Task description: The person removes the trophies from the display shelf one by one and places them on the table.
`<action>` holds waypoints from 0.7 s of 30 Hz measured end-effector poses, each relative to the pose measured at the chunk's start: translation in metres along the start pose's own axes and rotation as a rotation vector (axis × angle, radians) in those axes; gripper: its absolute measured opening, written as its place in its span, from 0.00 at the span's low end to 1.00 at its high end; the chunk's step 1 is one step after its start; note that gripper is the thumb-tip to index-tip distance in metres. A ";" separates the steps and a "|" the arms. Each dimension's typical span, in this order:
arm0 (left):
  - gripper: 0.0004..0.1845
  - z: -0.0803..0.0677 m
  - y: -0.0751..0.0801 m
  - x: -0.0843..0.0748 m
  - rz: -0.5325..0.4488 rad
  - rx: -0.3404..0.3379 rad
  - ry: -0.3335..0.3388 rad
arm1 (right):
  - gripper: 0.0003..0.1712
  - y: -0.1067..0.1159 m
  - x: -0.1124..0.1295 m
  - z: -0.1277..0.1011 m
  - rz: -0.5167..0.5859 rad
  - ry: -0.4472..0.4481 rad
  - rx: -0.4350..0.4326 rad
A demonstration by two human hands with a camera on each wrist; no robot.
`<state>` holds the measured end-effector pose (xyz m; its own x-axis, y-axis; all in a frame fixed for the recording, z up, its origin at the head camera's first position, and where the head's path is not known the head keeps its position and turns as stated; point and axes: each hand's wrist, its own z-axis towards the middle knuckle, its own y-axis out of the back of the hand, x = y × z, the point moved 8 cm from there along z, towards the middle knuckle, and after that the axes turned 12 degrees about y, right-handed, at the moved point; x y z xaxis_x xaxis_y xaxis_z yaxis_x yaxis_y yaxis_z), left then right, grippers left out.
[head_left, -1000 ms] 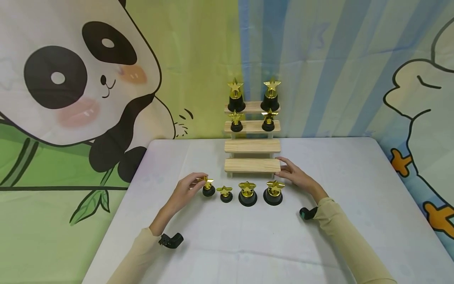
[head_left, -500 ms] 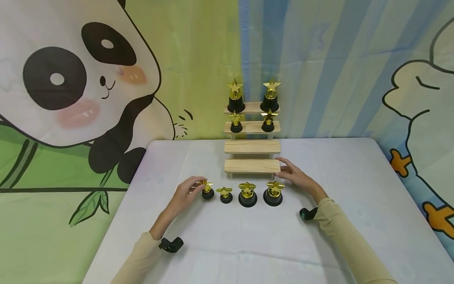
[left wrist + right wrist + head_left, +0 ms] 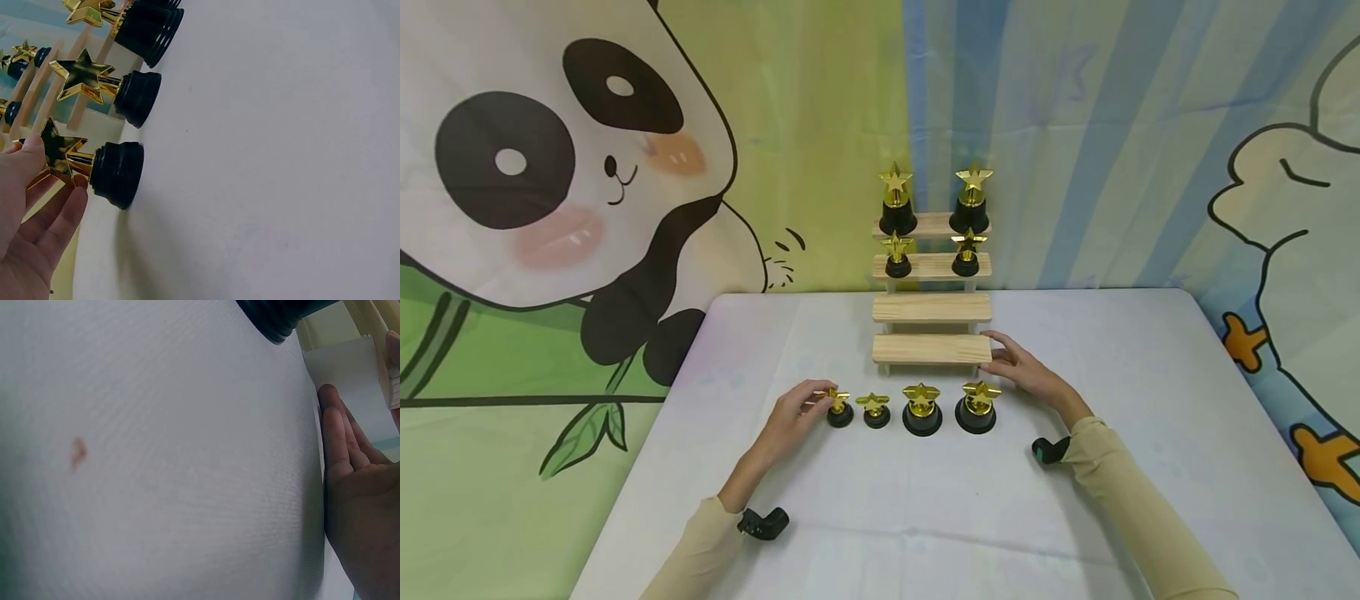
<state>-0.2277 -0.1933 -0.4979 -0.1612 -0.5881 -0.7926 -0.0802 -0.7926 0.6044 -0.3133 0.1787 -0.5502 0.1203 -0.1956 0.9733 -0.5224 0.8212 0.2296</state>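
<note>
Four gold star trophies on black bases stand in a row on the white table (image 3: 925,517). My left hand (image 3: 796,414) pinches the gold star of the leftmost small trophy (image 3: 839,407), also in the left wrist view as trophy (image 3: 94,165) under my left hand (image 3: 34,212). Beside it stand a small trophy (image 3: 876,410) and two larger trophies (image 3: 922,408) (image 3: 977,406). My right hand (image 3: 1026,372) rests with straight fingers against the right end of the wooden step shelf's bottom step (image 3: 931,348). Several more trophies stand on the shelf's two top steps (image 3: 930,223).
The wooden stepped shelf (image 3: 931,308) stands at the table's back middle against a cartoon backdrop with a panda (image 3: 550,167). Its two lower steps are bare. Black wrist cameras (image 3: 763,522) (image 3: 1049,450) sit near my sleeves. The table's right edge runs past (image 3: 1285,433).
My left hand has shifted the leftmost small trophy slightly right, closer to its neighbour. My right hand has stayed at the shelf's end.
</note>
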 end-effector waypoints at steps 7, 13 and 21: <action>0.12 -0.004 -0.003 0.001 -0.006 0.016 0.009 | 0.43 0.000 -0.002 0.000 -0.010 -0.011 -0.006; 0.12 -0.005 -0.005 0.002 -0.004 0.010 0.015 | 0.44 0.000 -0.001 -0.001 -0.016 -0.027 -0.002; 0.14 -0.006 -0.006 0.005 -0.008 -0.005 0.038 | 0.42 0.001 -0.002 0.000 -0.012 -0.020 0.003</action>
<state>-0.2221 -0.1920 -0.5062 -0.1235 -0.5869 -0.8002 -0.0764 -0.7983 0.5974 -0.3144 0.1797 -0.5515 0.1100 -0.2164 0.9701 -0.5236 0.8170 0.2416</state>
